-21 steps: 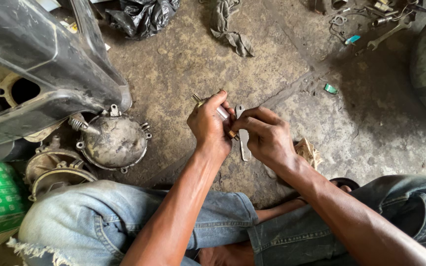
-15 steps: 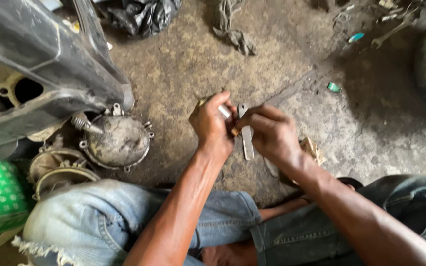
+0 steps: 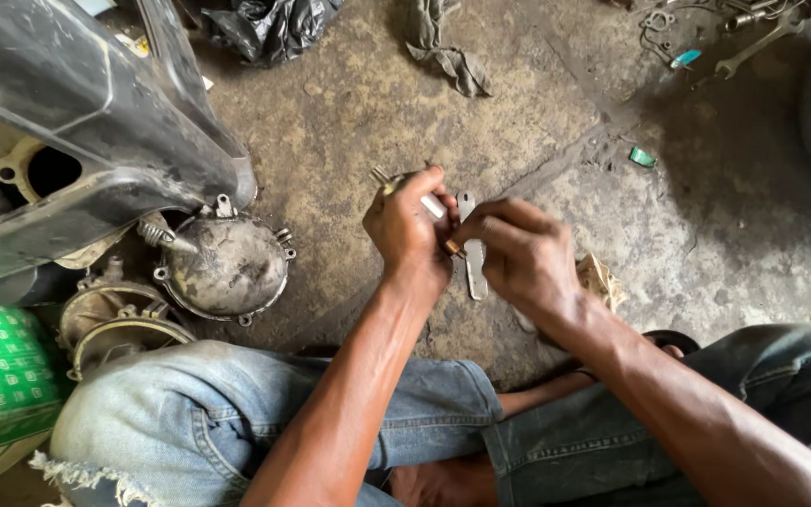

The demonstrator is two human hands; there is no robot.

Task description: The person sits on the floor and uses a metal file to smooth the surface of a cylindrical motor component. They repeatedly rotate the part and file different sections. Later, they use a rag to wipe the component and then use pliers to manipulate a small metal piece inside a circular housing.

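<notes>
Hands hold the same small part as before, above the concrete floor.
Left hand stays closed around a small metal fitting; right hand still pinches its brass end, flat metal strip hanging beside.

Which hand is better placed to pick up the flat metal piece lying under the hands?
Probably the right hand: the flat metal piece lies directly beside its fingers. The left hand is wrapped around a small metal part, so it looks occupied.

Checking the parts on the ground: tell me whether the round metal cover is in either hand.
No: the round metal cover lies on the floor, apart from both hands.
</notes>
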